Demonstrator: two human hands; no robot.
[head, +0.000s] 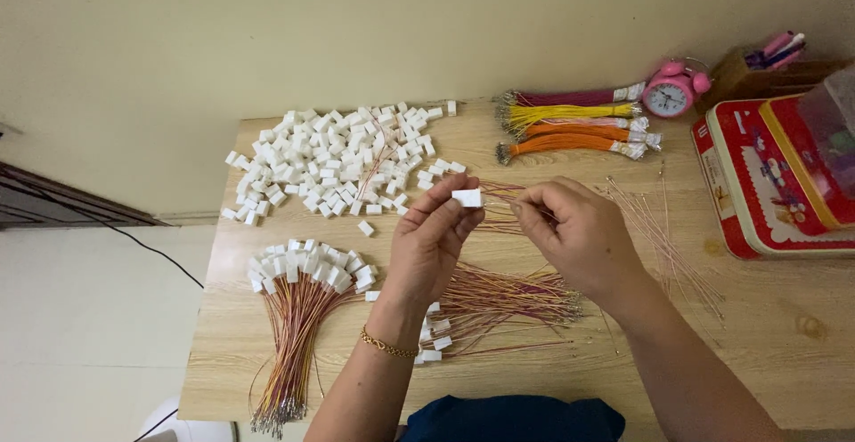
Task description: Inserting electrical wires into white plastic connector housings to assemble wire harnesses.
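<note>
Up front, left hand (434,233) grip clamped on white connector (467,197), long axis sideways, right hand (574,233) pinching thin wires (504,200).

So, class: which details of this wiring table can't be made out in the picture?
- Head view: how many wires enter the white plug; too small, and left hand fingers cover it.
- What the right hand pinches; its fingers hide it.
- Red tin: cut off by the right edge.
- Pink clock hands: too small.

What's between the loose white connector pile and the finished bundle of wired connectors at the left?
Head view: mostly bare wooden table between the loose connector pile and the wired connector bundle, apart from one stray white connector.
</note>
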